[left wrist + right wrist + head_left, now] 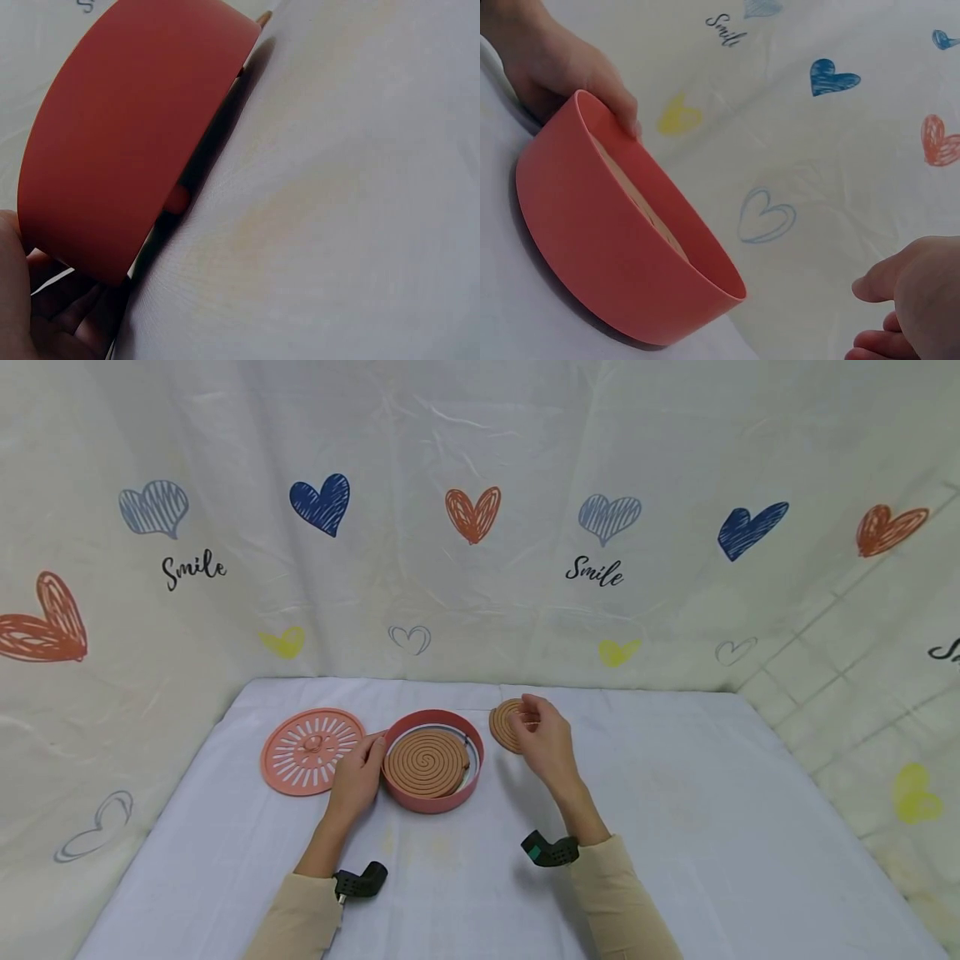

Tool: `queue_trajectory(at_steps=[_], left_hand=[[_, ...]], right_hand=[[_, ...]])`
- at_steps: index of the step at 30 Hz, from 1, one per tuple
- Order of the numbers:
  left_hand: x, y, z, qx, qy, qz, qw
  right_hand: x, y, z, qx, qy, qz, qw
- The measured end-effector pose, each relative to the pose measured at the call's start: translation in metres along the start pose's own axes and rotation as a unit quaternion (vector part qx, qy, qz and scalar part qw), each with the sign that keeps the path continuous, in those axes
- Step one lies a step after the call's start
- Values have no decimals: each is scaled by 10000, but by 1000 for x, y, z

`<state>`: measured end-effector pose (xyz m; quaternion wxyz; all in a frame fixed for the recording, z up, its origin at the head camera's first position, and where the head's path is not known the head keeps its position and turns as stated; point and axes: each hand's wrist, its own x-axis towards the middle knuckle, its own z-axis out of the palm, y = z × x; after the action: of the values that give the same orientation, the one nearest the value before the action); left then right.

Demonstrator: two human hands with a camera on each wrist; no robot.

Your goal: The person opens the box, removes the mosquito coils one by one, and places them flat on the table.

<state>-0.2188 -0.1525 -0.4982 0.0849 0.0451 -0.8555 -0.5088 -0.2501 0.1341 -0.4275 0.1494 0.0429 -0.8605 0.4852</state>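
Observation:
My left hand grips the left wall of a round red mosquito coil holder, thumb at its rim. A brown mosquito coil sits inside, over a pale inner base. In the left wrist view the holder's outer wall fills the upper left, a small foot below it. My right hand hovers at a second mosquito coil right of the holder, covering part of it. The right wrist view shows its thumb apart from the bent fingers, with no coil between them.
A slotted pinkish-red lid with a small raised centre lies left of the holder, beside my left hand. White cloth covers the table. Behind it hangs a pale curtain printed with hearts.

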Motion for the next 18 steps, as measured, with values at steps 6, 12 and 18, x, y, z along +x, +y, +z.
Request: queue_trajectory(at_steps=[6, 12, 18], left_hand=[[1, 0, 0, 6, -10, 40, 10000], [1, 0, -1, 6, -19, 77, 10000], [0, 0, -1, -5, 4, 47, 10000]], right_hand=[[-1, -3, 5, -124, -77, -35, 9999], [-5, -10, 8, -254, -185, -140, 9994], [-8, -13, 12, -263, -114, -428, 9987]])
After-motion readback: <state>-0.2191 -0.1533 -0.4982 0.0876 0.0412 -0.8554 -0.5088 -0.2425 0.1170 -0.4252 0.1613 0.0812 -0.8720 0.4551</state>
